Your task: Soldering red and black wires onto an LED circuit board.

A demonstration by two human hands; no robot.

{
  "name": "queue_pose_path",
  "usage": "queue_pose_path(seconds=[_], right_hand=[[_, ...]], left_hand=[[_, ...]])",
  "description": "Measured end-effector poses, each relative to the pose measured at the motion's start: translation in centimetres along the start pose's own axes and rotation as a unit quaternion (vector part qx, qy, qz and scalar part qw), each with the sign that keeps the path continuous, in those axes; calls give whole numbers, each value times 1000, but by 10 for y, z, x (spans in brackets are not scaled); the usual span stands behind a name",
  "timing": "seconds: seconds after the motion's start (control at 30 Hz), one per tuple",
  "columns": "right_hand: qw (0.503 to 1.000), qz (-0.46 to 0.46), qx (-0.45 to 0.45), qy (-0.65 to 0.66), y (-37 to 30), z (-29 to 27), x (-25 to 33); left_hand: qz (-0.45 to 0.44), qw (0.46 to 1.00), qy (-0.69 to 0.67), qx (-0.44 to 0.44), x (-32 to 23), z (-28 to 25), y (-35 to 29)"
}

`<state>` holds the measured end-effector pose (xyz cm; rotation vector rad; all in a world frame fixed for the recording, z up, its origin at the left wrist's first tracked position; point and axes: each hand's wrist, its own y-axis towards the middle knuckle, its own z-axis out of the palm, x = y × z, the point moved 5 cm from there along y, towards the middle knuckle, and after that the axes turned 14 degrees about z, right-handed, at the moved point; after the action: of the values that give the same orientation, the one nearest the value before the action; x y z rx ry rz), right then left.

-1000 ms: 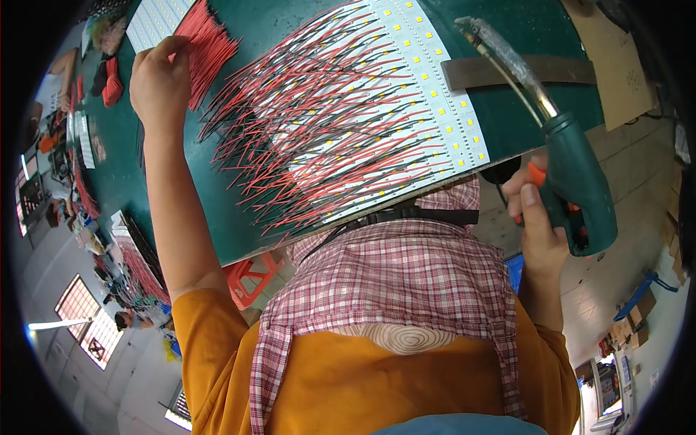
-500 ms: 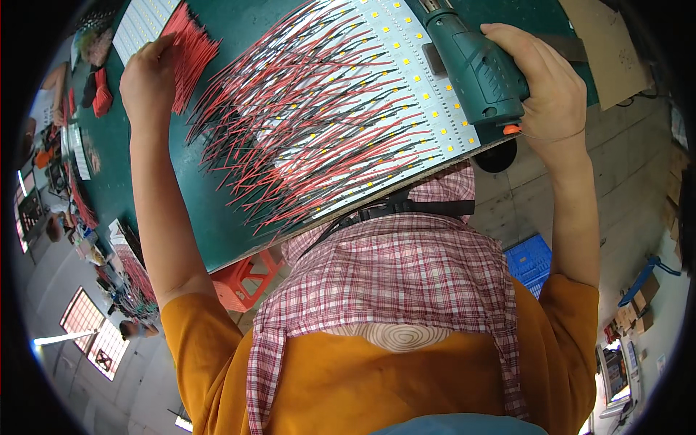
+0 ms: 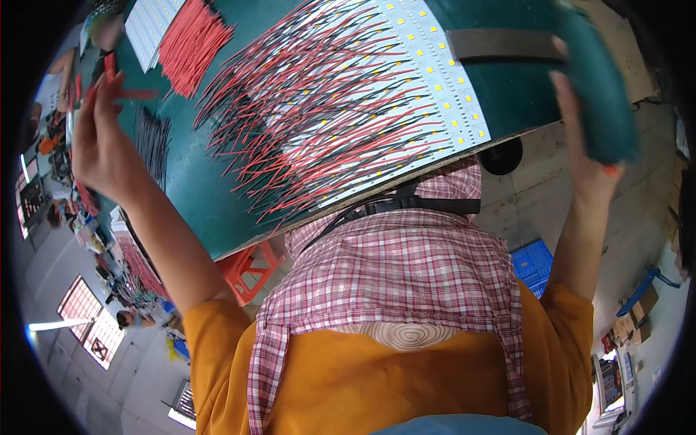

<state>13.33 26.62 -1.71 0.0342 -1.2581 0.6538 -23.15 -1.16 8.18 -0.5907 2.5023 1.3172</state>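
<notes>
Left hand (image 3: 104, 145): fingers pinching red wires (image 3: 136, 94)!
Right hand (image 3: 584, 148): fingers gripping the green gun-shaped tool (image 3: 602, 87).
Desk (image 3: 511, 94): wire-covered LED sheet (image 3: 464, 109).

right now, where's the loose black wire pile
Left in the head view, the black wire pile lies on the tabletop, right of the left hand, below the red wire pile.

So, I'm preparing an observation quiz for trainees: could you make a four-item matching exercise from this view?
1. Green tool
2. Heap of red wires
3. Crate
4. Checked apron

A. Worn over an orange shirt
B. Beside white panels on the table
C. In the right hand
D. Blue

Pairs: 1-C, 2-B, 3-D, 4-A
</notes>
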Motion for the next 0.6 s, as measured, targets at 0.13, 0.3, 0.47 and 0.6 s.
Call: queue_pose_path(seconds=[0.13,0.3,0.47,0.6], right_hand=[[872,-199,-6,-448,-40,21,38],[929,-168,-27,-328,-45,14,18],[928,-189,1,-322,-50,21,19],[931,-166,1,-325,-52,20,14]], left_hand=[[-75,987,-36,-135,-15,-42,-48],[-204,971,-33,-123,2,-29,-115],[-168,976,-91,-107,5,-30,-101],[-199,977,-67,-36,9,-22,-109]])
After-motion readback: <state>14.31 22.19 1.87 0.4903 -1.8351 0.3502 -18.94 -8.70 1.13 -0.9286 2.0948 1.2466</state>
